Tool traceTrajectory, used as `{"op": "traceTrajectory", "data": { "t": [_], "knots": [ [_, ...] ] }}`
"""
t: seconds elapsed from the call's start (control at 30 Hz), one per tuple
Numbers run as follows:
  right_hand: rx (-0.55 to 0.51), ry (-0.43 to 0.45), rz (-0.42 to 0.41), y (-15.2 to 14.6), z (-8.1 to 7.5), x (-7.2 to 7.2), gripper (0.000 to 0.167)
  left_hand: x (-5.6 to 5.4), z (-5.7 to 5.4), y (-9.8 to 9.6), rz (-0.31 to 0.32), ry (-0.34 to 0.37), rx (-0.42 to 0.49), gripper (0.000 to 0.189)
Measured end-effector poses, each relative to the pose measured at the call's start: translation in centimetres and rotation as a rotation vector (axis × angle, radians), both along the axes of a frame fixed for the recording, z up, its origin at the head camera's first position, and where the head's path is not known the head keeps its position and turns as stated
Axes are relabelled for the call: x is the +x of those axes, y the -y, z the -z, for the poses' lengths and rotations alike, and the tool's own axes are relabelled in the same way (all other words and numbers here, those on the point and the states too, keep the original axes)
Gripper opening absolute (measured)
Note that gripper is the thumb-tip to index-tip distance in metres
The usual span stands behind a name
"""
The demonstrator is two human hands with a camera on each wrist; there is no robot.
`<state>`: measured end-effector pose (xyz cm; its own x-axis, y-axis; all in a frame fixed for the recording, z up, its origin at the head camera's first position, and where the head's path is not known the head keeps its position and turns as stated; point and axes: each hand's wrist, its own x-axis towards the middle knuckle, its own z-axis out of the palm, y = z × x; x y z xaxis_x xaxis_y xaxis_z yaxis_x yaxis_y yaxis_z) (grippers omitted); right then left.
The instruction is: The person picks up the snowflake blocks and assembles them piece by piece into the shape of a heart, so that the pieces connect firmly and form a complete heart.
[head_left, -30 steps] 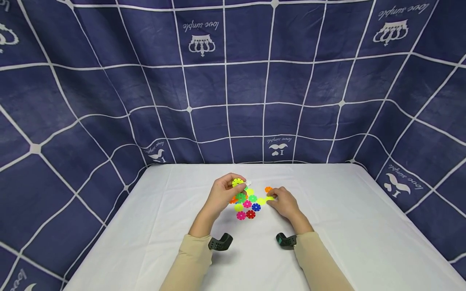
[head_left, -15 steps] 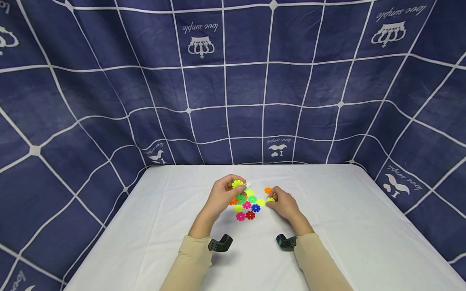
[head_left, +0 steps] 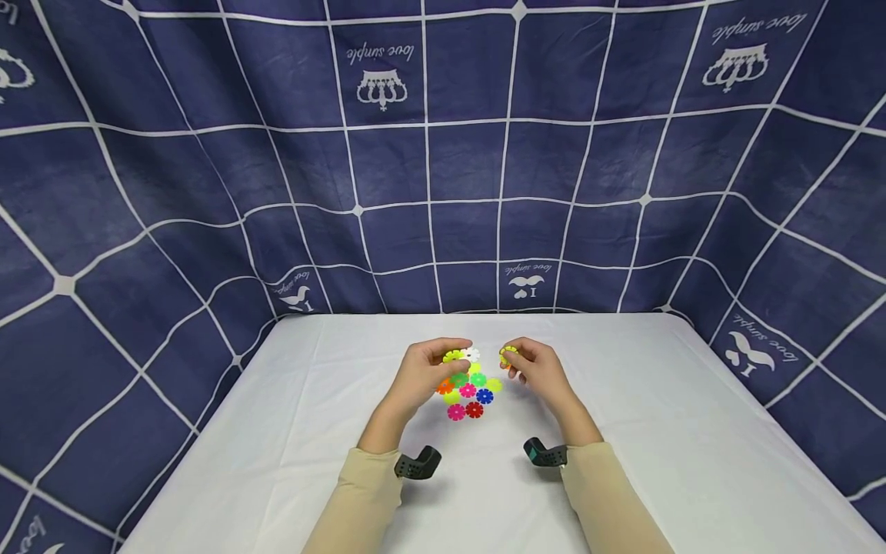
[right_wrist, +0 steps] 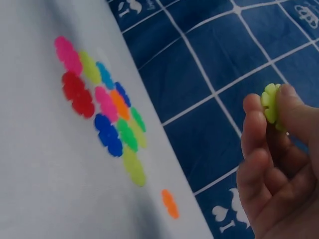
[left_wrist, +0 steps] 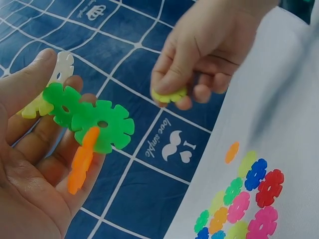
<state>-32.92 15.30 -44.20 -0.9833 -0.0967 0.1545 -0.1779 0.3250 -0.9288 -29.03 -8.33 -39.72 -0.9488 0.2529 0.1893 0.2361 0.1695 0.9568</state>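
Note:
My left hand [head_left: 424, 373] holds a small chain of slotted plastic snowflake discs. In the left wrist view the chain shows a white disc [left_wrist: 65, 67], a yellow disc [left_wrist: 36, 107], two joined green discs [left_wrist: 112, 128] and an orange disc [left_wrist: 81, 164] set crosswise at the end. The thumb and fingers lie around the white and yellow end. Between thumb and fingertips, my right hand [head_left: 543, 371] pinches a single yellow-green snowflake disc [right_wrist: 269, 104], raised above the table. A gap separates it from the chain.
Several loose discs lie flat in a cluster on the white tablecloth [head_left: 332, 477], among them a red disc [head_left: 474, 410], a blue disc [head_left: 484, 396] and a pink disc [head_left: 456, 412]. One orange disc [right_wrist: 170, 203] lies apart. A blue checked curtain [head_left: 464, 169] stands behind.
My right hand has picked the yellow-green disc off the table and raised it, moving slightly left and away from me. The left hand has turned a little, showing more of the white disc.

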Motion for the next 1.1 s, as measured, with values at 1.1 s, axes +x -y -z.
{"op": "traceTrajectory", "data": {
  "t": [1.1],
  "knots": [
    [-0.148,-0.189,-0.208,2.5,-5.3,3.7,0.019,0.2,-0.4,0.4,0.044,0.011,0.057,0.033]
  ]
}}
